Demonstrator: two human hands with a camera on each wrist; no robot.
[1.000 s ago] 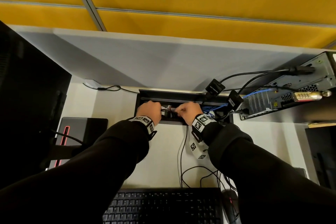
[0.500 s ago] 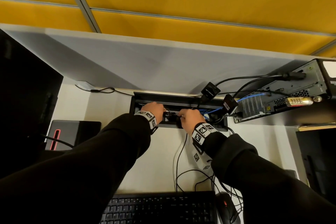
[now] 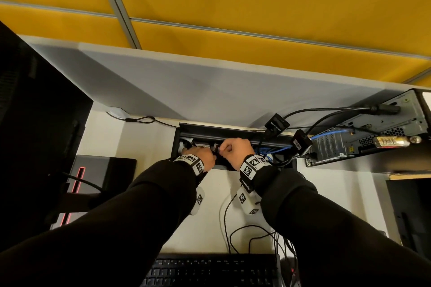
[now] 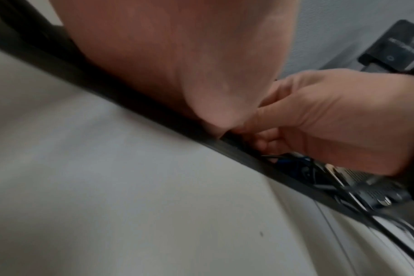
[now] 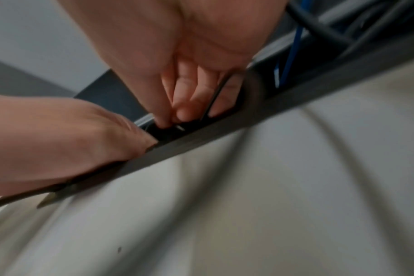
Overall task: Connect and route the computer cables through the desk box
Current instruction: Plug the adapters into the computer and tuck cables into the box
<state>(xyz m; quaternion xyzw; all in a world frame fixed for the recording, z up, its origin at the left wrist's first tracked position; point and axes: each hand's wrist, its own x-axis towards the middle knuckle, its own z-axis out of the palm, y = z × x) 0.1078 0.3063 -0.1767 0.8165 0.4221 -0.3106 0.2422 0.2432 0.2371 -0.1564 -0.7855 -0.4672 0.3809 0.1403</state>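
Note:
The black desk box (image 3: 233, 128) is sunk into the white desk at its back edge. Both hands reach into its opening, side by side. My right hand (image 3: 225, 149) has curled fingers (image 5: 184, 104) that pinch a thin black cable (image 5: 213, 100) just inside the front rim (image 5: 248, 127). That cable (image 3: 225, 212) runs back across the desk toward the keyboard. My left hand (image 3: 205, 156) dips into the box beside it. Its fingertips are hidden below the rim (image 4: 130, 104), so its grip is unclear. A blue cable (image 3: 275, 150) lies in the right part of the box.
A small computer (image 3: 373, 133) lies at the right with several cables plugged in. Two black adapters (image 3: 276, 124) (image 3: 300, 143) hang near the box. A monitor (image 3: 35, 123) stands at the left, and a keyboard (image 3: 210, 270) sits at the front with loose cables (image 3: 256, 237) beside it.
Both hands stay in the box. My right hand has shifted slightly left and now sits against the left hand.

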